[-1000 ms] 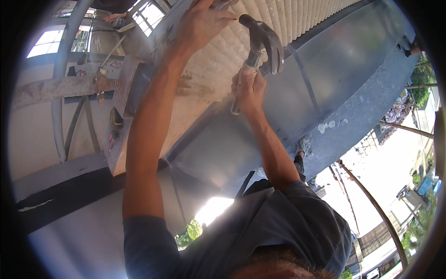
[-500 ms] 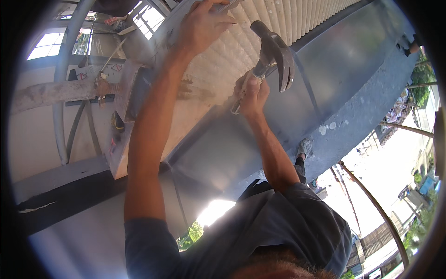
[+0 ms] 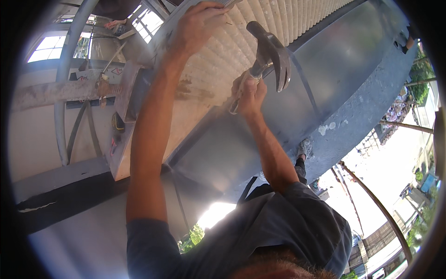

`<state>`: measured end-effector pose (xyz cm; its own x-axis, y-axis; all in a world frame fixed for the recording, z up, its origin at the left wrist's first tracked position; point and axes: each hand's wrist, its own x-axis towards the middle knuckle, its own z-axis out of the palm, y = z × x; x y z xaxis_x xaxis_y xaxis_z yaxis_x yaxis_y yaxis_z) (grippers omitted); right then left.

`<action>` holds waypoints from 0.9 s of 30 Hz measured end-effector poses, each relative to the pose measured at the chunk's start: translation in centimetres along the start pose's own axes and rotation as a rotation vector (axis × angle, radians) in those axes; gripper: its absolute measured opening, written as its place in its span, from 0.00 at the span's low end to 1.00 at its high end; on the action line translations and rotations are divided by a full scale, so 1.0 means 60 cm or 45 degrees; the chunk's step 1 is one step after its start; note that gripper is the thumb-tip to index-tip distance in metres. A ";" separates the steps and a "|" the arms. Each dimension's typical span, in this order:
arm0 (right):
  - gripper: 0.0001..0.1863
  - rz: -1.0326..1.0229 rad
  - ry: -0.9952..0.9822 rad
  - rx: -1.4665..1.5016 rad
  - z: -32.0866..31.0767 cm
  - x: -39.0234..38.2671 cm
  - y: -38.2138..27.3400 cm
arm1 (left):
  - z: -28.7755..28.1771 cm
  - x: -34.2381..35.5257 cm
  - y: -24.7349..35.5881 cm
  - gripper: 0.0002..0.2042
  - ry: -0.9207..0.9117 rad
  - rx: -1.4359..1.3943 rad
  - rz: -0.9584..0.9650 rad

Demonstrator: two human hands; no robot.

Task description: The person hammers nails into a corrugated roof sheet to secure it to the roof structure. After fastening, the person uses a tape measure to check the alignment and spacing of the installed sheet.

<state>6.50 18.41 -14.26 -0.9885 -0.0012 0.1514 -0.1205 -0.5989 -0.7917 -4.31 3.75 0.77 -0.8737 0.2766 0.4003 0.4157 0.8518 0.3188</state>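
Note:
My right hand is wrapped round the handle of a claw hammer. The hammer is raised above a ribbed, cream-coloured corrugated sheet, its claw turned to the right. Farther up and to the left, my left hand has its fingers curled at the top of the sheet, by a grey strip. A thin dark sliver shows beside the thumb, too small to name. What the left fingers pinch, if anything, is hidden.
A plywood board runs below the sheet, with a yellow-and-black tool beside it. A grey pole and rusty beam stand left. Smooth grey panels lie under my arms. Another person's hand and foot show farther off.
My right hand and the hammer have shifted slightly left. The left hand has also moved a little left, and its thumb is drawn in closer to the fingers.

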 end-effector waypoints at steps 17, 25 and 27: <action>0.38 0.047 0.163 0.067 0.043 -0.007 -0.003 | 0.002 -0.003 -0.020 0.09 0.047 -0.065 0.032; 0.41 -0.014 0.134 0.108 0.034 -0.014 -0.001 | 0.002 -0.007 -0.020 0.08 0.070 -0.076 -0.012; 0.40 -0.143 0.181 0.171 0.045 -0.012 0.013 | 0.003 -0.001 -0.017 0.08 0.061 -0.094 -0.034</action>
<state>7.34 15.81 -13.41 -0.9737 0.1786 0.1417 -0.2266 -0.6901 -0.6873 -4.75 2.93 0.25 -0.8725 0.2311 0.4305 0.4112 0.8231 0.3915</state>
